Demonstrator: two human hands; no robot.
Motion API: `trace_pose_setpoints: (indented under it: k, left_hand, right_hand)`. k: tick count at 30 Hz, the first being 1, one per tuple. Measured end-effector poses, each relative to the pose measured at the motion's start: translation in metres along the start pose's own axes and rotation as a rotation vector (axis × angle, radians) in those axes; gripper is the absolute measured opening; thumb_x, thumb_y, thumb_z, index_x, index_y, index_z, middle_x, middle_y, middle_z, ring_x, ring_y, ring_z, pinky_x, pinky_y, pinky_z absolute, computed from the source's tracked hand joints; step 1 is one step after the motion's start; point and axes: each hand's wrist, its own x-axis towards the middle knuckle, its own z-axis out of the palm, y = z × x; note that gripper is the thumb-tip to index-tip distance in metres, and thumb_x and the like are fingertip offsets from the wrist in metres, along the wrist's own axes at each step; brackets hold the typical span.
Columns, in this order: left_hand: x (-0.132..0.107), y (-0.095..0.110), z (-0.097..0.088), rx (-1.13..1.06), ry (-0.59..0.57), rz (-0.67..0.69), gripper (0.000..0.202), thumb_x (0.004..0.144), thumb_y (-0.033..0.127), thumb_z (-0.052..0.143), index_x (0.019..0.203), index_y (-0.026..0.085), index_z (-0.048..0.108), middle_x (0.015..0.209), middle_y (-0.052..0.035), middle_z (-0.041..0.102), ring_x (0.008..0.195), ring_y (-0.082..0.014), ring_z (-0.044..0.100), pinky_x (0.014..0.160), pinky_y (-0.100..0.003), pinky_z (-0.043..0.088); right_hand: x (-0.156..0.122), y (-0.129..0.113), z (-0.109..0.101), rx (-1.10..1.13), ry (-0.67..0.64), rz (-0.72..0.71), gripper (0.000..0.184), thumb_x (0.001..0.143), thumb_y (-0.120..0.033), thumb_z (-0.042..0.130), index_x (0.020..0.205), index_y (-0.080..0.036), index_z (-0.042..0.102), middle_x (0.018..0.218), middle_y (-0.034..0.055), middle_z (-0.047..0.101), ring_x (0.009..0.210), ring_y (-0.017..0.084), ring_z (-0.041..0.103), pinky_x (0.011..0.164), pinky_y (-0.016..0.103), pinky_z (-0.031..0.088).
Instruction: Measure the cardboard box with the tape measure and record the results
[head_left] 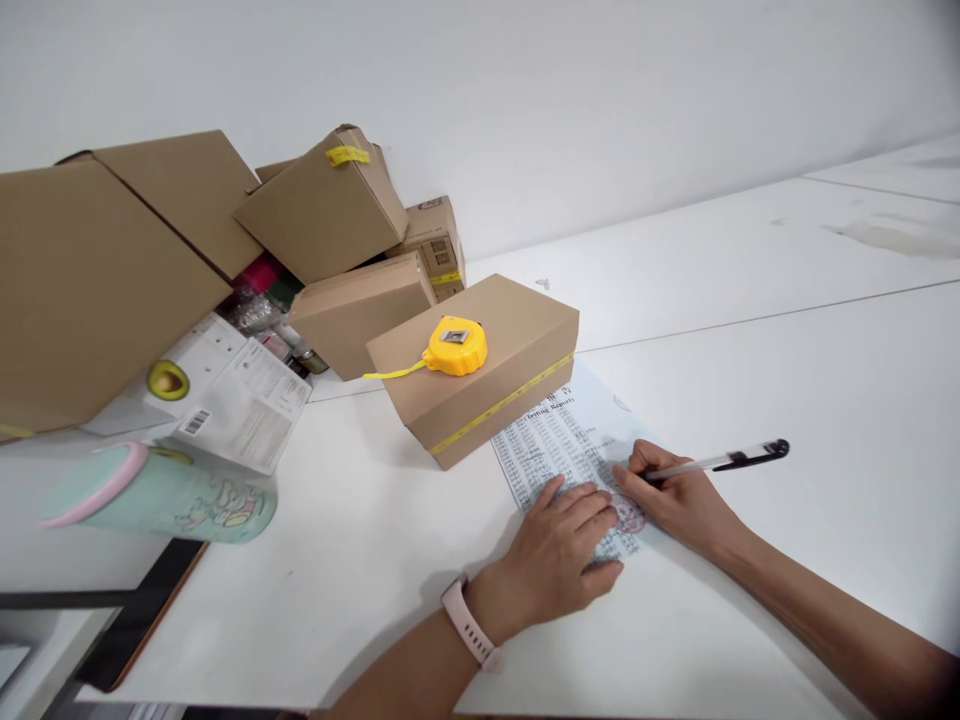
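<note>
A printed sheet [536, 445] headed "Testing Report" lies on the white table, its far end close against or under a cardboard box [517, 335]. My left hand [559, 550] rests flat on the sheet's lower part, fingers spread a little. Pinched in my right hand [679, 500] is a pen [739, 458] with a clear barrel and black end; its tip is hidden by my fingers over the paper. On top of the box sits a yellow tape measure [455, 346], a short length of its tape sticking out to the left. A pink band circles my left wrist.
More cardboard boxes [322, 205] pile up at the back left by the wall. A big carton [90, 290] stands at far left, near a white package with an avocado picture [232, 400]. A mint-green cup [172, 495] with a pink rim stands at the left, near a dark edge.
</note>
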Motion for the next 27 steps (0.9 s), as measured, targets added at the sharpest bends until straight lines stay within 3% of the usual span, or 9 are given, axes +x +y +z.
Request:
trace_pose_setpoints:
  k: [10,27]
  left_hand:
    - [0.0001,-0.0004,-0.0003,-0.011,0.002,0.002,0.043,0.094,0.037,0.053,0.131,0.016,0.053,0.139,-0.0092,0.058,0.137,-0.0226,0.045,0.121,-0.043,0.023]
    - [-0.0015,-0.0015,0.0013,0.006,0.015,0.018,0.043,0.094,0.037,0.052,0.132,0.015,0.052,0.139,-0.009,0.058,0.137,-0.0227,0.045,0.122,-0.043,0.023]
  right_hand:
    - [-0.0006,0.0013,0.0002,0.006,-0.015,-0.002,0.036,0.084,-0.036,0.062,0.062,-0.023,0.037,0.057,-0.0058,0.033,0.055,0.011,0.03,0.048,0.025,0.026]
    - [0.0013,-0.0009,-0.0011,-0.001,0.003,-0.016,0.04,0.084,-0.044,0.064,0.062,-0.023,0.038,0.055,-0.0057,0.035,0.053,0.01,0.03,0.046,0.025,0.027]
